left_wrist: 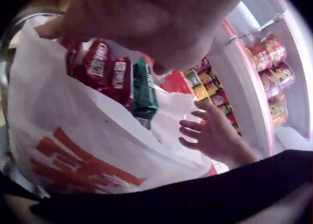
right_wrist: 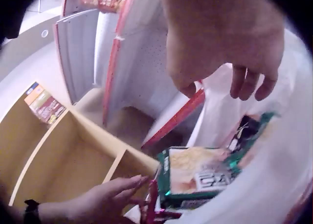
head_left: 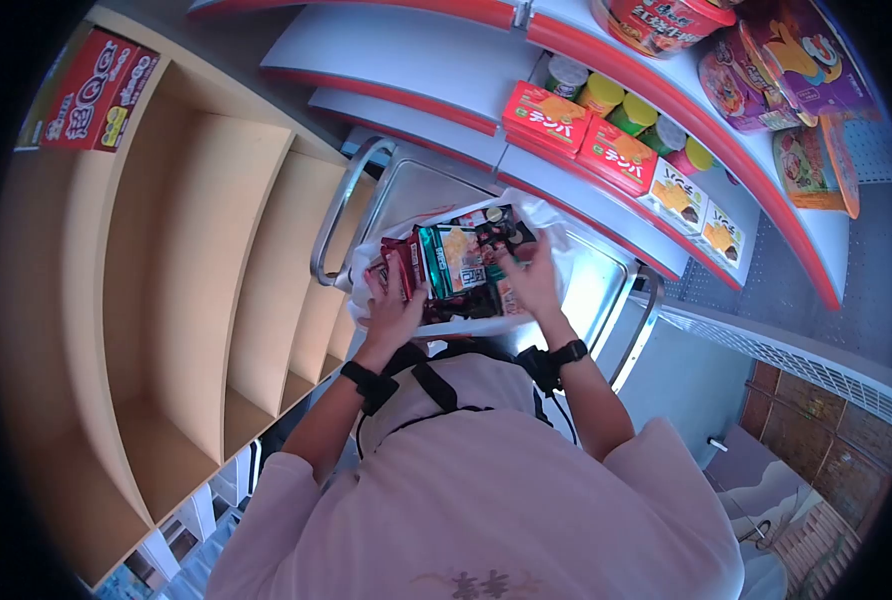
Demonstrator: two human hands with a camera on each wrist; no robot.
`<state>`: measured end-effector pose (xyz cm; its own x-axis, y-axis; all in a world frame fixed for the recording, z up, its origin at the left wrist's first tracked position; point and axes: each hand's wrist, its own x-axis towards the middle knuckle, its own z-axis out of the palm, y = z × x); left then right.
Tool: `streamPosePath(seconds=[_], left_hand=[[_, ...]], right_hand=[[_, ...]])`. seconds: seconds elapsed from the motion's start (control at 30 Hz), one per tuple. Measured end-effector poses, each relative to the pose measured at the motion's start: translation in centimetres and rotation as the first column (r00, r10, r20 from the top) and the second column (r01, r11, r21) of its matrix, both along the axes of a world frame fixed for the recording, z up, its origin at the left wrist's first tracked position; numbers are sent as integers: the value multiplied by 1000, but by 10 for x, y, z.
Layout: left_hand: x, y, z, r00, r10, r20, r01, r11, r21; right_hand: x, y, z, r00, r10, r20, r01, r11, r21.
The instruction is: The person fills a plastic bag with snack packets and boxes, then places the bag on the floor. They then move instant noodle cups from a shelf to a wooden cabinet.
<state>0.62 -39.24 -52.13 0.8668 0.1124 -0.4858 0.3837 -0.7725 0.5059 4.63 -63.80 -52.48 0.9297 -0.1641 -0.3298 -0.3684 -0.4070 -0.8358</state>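
Note:
A white plastic bag (left_wrist: 98, 136) with orange print stands open on a metal cart, full of packets. Inside, a green packet (head_left: 451, 260) with a picture of food lies on top in the middle, and dark red packets (left_wrist: 105, 72) are to its left. My left hand (head_left: 394, 310) rests at the bag's left side, fingers extended along the red packets. On the right side, my right hand (head_left: 534, 280) reaches over the bag with fingers apart, near dark packets (head_left: 501, 230). In the right wrist view its fingers hang loosely above the contents, holding nothing.
The cart's metal tray (head_left: 596, 270) has raised handles (head_left: 341, 210) at its sides. Wooden shelving (head_left: 186, 260) runs along the left. Ahead, white shelves with red edges hold red boxes (head_left: 616, 155), canisters (head_left: 601, 95) and instant noodle tubs (head_left: 741, 75). A wire rack (head_left: 796, 360) stands at right.

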Motion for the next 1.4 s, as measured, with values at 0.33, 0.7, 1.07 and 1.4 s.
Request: streamPosePath(seconds=[0.33,0.7,1.07,1.4], left_hand=[[-44,79,-40,928,44,370,114,911,-396],[-47,98,-110,996,5,-90,-17,991,-135],[-54,64,-144,802,553,227,-350,742,-571],[-22,80,-130,615,664,-425,-666,148,-732]], right_hand=[[1,158,-11,797,600,-73,-525,628,-575],[-1,126,-13,672,714,-196,-621,399,-675],[189,96,-183,857,468,-217,-424,399,-813],[124,119,-130,429,897,110,-435,312,-845]])
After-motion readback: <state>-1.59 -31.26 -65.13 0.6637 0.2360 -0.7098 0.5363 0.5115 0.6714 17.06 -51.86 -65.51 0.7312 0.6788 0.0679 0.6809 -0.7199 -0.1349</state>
